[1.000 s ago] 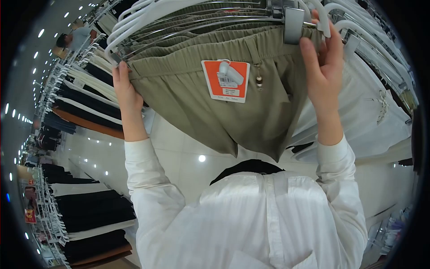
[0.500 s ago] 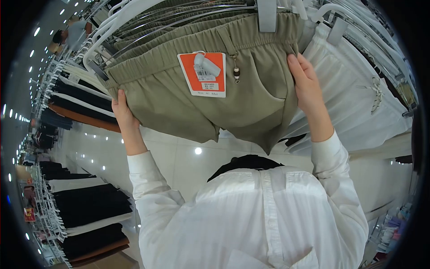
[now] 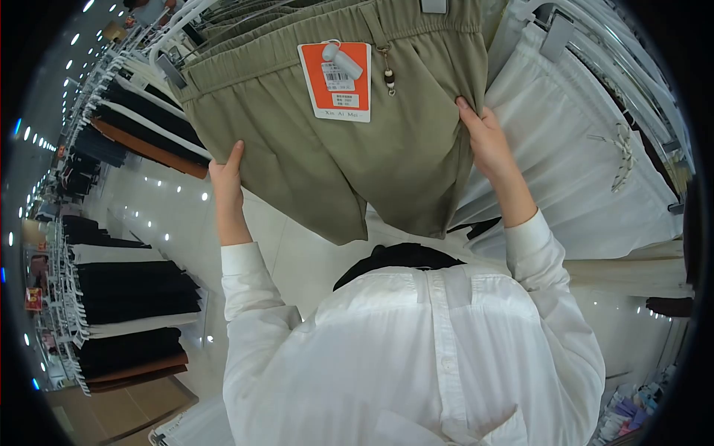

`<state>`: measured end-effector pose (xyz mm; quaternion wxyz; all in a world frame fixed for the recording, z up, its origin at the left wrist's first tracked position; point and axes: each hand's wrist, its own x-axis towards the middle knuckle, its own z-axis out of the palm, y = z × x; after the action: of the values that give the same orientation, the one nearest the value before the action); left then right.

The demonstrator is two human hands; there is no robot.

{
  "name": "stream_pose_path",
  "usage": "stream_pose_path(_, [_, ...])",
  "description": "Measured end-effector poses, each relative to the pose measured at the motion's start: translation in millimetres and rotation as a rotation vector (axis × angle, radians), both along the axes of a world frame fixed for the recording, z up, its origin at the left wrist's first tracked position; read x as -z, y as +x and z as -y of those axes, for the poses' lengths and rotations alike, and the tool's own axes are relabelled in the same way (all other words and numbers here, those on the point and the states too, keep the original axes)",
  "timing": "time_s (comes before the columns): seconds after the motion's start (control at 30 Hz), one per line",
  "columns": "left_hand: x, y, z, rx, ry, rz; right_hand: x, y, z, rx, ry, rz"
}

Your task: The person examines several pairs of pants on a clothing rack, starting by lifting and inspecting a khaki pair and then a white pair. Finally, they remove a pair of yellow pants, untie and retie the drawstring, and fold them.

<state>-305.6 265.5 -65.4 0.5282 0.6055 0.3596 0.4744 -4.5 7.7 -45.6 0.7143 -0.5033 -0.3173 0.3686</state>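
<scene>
Olive-green shorts [image 3: 297, 149] with an elastic waistband hang from a clip hanger in front of me. My left hand [image 3: 227, 175] grips their left side edge, thumb on the front of the cloth. On the opposite edge, below the pocket, my right hand [image 3: 485, 137] pinches the fabric, its thumb also in front. An orange and white paper tag [image 3: 346, 104] hangs on the front, with a grey security tag [image 3: 343, 61] attached over it. Beside it a small beaded charm [image 3: 389, 74] dangles from a belt loop. The fingers behind the cloth are hidden.
White garments [image 3: 550, 149] hang close on the right, one with a knotted cord [image 3: 623, 156]. To the left, racks carry black trousers [image 3: 137, 290] and other dark and brown clothes. A cardboard box [image 3: 126, 409] lies at lower left on the pale tiled floor [image 3: 160, 204].
Both hands have moved down the sides of the shorts from near the waistband, the left also inward. The shorts sit higher in view and their legs hang straighter.
</scene>
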Motion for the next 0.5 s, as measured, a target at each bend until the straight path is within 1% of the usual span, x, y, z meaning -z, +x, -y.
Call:
stream_pose_path(0.1, [1,-3,9,-0.01,-0.024,-0.002,5,1,5,-0.036,0.052,-0.05])
stream_pose_path(0.17, [2,-5,16,-0.027,-0.025,0.003,9,0,12,-0.086,0.053,0.141])
stream_pose_path(0.2, [5,-5,20,-0.034,-0.027,0.0,8,-3,15,-0.093,0.052,0.138])
stream_pose_path(0.27, [11,-4,27,-0.063,-0.022,-0.053,5,-7,19,-0.081,-0.053,0.265])
stream_pose_path(0.33, [19,-2,36,-0.064,-0.038,-0.089,12,-6,22,-0.064,-0.08,0.27])
stream_pose_path(0.43, [50,1,44,-0.083,-0.04,-0.146,28,-2,29,-0.047,-0.145,0.298])
stream_pose_path(0.5, [70,0,48,-0.131,-0.066,-0.243,38,0,34,-0.052,-0.175,0.327])
